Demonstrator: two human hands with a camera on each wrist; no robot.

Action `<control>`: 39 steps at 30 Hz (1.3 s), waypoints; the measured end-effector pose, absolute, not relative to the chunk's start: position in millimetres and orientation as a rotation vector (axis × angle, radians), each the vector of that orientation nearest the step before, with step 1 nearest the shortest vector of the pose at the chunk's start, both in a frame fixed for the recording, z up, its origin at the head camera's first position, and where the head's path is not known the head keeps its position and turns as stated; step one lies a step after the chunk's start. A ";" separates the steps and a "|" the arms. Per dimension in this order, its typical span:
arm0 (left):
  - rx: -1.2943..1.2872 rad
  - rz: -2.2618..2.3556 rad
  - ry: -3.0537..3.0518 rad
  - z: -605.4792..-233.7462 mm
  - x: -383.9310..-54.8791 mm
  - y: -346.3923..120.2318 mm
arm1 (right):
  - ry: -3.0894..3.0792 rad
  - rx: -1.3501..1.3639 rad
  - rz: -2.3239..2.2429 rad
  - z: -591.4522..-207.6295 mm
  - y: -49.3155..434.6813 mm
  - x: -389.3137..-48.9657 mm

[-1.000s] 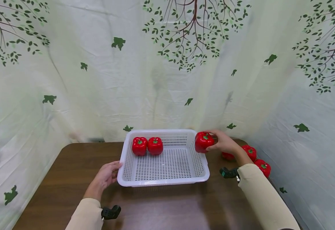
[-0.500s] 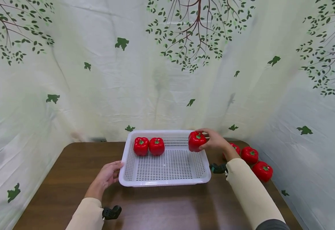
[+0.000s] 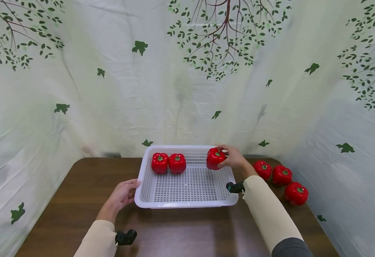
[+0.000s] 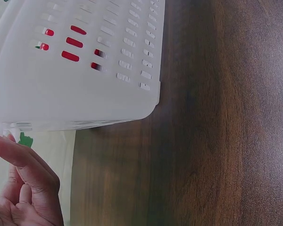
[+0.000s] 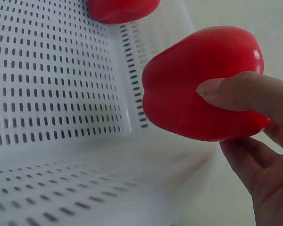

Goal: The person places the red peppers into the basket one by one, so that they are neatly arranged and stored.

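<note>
A red bell pepper [image 3: 215,159] is held in my right hand [image 3: 234,157], over the right back part of a white plastic basket [image 3: 187,205]. The right wrist view shows the thumb across one side of this pepper [image 5: 203,84] and fingers under the other. My left hand [image 3: 122,195] pinches the basket's left rim. In the left wrist view its fingers [image 4: 28,169] bend at the basket's edge, and the grip itself is partly out of frame. Two more peppers, a left one [image 3: 160,163] and a right one [image 3: 177,163], stand side by side in the basket's back left.
Three red peppers lie on the wooden table's right side: one nearest the basket [image 3: 262,170], a middle one [image 3: 282,175] and a front one [image 3: 296,193]. The brown table [image 3: 181,232] ends at a leaf-printed curtain [image 3: 181,92] behind and at the sides.
My right hand has carried its pepper leftward, from the basket's right rim to over its inside. The left hand keeps its place on the rim. The view has shifted slightly.
</note>
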State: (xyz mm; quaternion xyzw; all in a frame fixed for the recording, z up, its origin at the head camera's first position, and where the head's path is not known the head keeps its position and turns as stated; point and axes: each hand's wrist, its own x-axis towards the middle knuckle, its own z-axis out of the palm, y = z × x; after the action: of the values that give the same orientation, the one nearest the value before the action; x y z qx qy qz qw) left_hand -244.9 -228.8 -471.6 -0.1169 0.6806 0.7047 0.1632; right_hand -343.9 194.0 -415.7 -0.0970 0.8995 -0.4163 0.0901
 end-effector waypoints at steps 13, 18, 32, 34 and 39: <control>-0.333 2.012 1.921 -470.2 -246.1 -224.6 | 2.660 -0.306 -1.188 -419.0 167.1 -359.3; -0.347 2.020 1.913 -470.3 -246.5 -222.7 | 2.684 -0.325 -1.151 -424.5 158.5 -367.4; -0.380 2.025 1.912 -469.9 -246.1 -226.8 | 2.719 -0.295 -1.058 -451.7 128.4 -374.6; -0.379 2.025 1.912 -469.3 -245.8 -227.6 | 2.716 -0.294 -1.066 -453.6 124.8 -374.1; -0.373 2.020 1.917 -469.2 -245.0 -228.4 | 2.684 -0.259 -1.110 -459.4 117.7 -371.3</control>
State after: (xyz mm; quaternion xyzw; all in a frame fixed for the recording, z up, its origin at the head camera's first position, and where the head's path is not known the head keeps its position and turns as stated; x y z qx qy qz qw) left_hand -245.0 -228.4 -469.2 -0.1311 0.6729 0.7090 0.1654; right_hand -371.3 117.7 -459.4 -0.0881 0.9146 -0.3782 0.1127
